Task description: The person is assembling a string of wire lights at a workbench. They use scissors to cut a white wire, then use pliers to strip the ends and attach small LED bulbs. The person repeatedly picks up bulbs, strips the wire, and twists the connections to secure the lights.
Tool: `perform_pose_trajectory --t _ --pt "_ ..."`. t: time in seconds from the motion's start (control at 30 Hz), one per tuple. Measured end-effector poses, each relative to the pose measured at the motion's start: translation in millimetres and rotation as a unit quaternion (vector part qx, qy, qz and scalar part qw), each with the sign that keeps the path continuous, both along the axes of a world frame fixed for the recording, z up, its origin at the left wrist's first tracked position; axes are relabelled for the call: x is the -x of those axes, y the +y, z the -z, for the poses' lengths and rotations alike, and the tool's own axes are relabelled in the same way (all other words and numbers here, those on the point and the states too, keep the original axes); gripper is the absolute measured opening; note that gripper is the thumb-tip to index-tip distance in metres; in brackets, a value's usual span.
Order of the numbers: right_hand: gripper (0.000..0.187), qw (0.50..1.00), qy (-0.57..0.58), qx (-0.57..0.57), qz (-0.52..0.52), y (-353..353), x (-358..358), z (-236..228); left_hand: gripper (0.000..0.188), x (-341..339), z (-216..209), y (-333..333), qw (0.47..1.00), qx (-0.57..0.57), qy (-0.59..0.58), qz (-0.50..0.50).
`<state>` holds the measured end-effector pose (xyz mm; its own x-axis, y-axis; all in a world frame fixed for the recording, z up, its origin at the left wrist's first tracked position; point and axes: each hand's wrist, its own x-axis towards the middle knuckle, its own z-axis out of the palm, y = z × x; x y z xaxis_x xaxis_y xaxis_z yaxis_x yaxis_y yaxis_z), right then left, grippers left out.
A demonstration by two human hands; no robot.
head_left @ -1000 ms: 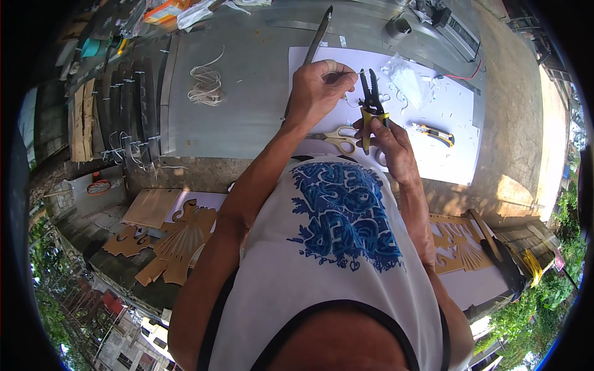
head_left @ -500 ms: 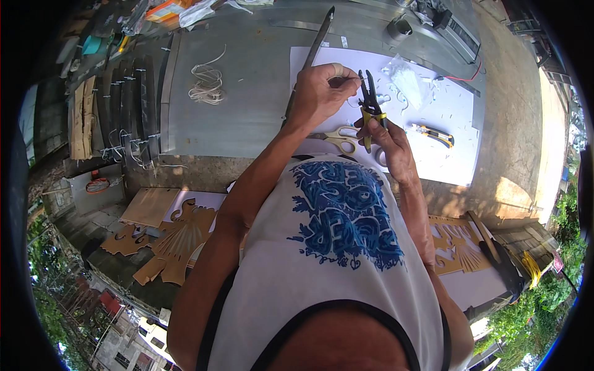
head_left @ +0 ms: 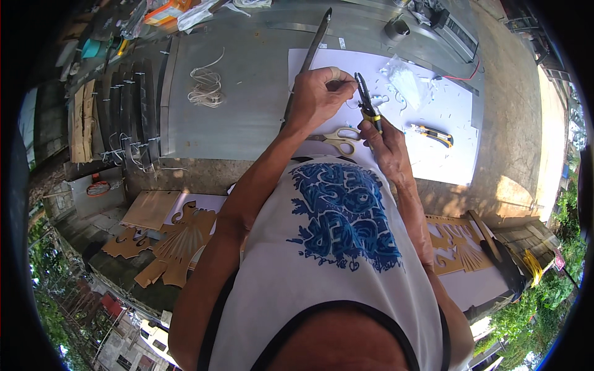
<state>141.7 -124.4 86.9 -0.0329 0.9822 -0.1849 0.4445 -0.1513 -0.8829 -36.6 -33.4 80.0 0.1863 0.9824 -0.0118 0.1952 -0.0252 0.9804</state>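
My left hand (head_left: 323, 94) is closed, its fingertips pinching what looks like a thin wire beside the tool jaws. A long dark strip (head_left: 317, 42) runs behind this hand, slanting up and away; whether the hand also touches it I cannot tell. In my right hand (head_left: 388, 145) are wire strippers (head_left: 366, 99) with yellow and black handles, jaws pointing away from me and almost together. Beneath both hands lies a white sheet (head_left: 455, 164). Scissors (head_left: 339, 140) with cream handles rest just left of my right hand, and a yellow and black utility knife (head_left: 435, 135) lies to its right.
A coil of pale cord (head_left: 206, 86) lies on the grey metal table (head_left: 247, 127). A clear plastic bag (head_left: 408, 81) and small scraps sit on the sheet. Farther back are a round can (head_left: 396, 28) and a grey metal box (head_left: 456, 34). Dark strips (head_left: 128, 108) line the left side.
The wire strippers' jaws have come closer together and tilted slightly left. My right hand has shifted a little nearer to me, while my left hand stays in almost the same place.
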Motion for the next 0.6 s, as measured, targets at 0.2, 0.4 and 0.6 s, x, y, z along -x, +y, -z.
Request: perform_pose_trajectory --t 0.2,0.4,0.6 --pt "0.037 0.999 -0.046 -0.027 0.001 1 1 1 0.013 0 1 0 1.000 -0.005 0.003 -0.001" --pt "0.028 0.996 -0.067 -0.054 0.003 2 6 -7 0.013 1 0 0 1.000 -0.015 0.017 -0.002" --pt "0.016 0.969 -0.172 -0.172 -0.048 1 4 4 0.014 1 1 0 1.000 0.007 0.002 0.017"
